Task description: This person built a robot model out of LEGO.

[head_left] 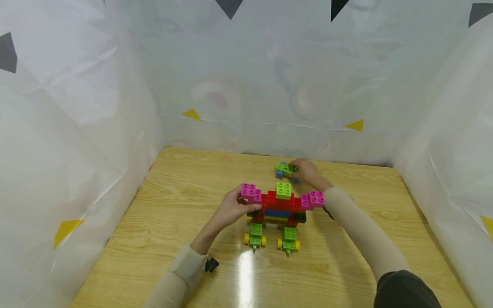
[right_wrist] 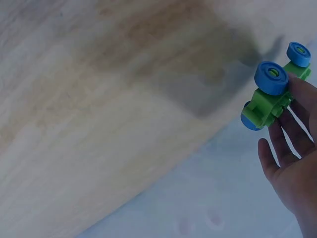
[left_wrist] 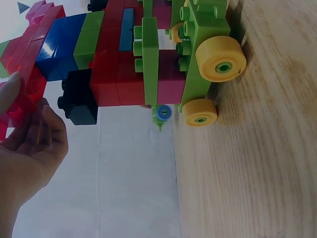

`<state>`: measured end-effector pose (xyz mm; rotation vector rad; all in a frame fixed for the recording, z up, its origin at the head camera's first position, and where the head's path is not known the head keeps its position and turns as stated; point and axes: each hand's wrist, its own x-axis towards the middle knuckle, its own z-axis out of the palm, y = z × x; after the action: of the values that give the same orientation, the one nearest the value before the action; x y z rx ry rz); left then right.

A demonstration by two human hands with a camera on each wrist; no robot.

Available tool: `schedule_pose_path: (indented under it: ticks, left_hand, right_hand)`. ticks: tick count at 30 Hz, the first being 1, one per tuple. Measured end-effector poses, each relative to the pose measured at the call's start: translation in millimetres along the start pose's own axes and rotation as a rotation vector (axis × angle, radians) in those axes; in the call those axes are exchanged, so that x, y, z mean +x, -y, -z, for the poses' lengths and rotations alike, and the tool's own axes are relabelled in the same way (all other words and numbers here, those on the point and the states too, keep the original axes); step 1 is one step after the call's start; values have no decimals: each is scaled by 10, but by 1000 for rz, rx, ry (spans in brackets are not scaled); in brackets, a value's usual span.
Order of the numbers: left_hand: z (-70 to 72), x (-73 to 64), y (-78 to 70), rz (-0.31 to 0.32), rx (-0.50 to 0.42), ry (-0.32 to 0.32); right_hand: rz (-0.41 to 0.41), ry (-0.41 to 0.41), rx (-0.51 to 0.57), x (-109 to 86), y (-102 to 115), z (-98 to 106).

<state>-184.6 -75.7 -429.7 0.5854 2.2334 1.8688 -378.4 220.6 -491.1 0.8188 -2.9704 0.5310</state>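
A toy-brick robot (head_left: 279,205) stands on yellow-wheeled green bases (head_left: 256,233), with a red body, a lime head brick and pink arms. My left hand (head_left: 230,209) grips the pink arm brick (head_left: 250,192) on its left side, thumb in front. In the left wrist view, a black brick (left_wrist: 80,96) juts from the body near my fingers. Behind the robot, my right hand (head_left: 309,173) holds a small green wheeled base (head_left: 284,169) with blue wheels. The right wrist view shows my thumb against that base's side near a blue wheel (right_wrist: 271,78), fingers beneath it.
The wooden table (head_left: 185,184) extends around the robot. White sheeting (head_left: 265,77) with yellow and dark triangles encloses its back and sides. The table's back edge runs just behind my right hand.
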Motion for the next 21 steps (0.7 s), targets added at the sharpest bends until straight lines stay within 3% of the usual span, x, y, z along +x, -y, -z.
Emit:
schedule_pose_path:
  ticks: [12, 21]
  left_hand:
    - [-11, 9, -7, 14, 6, -22]
    - [-15, 111, 218, -6, 18, -40]
  right_hand:
    - [143, -193, 30, -209, 339, 685]
    - [346, -289, 39, -473, 794, 1185]
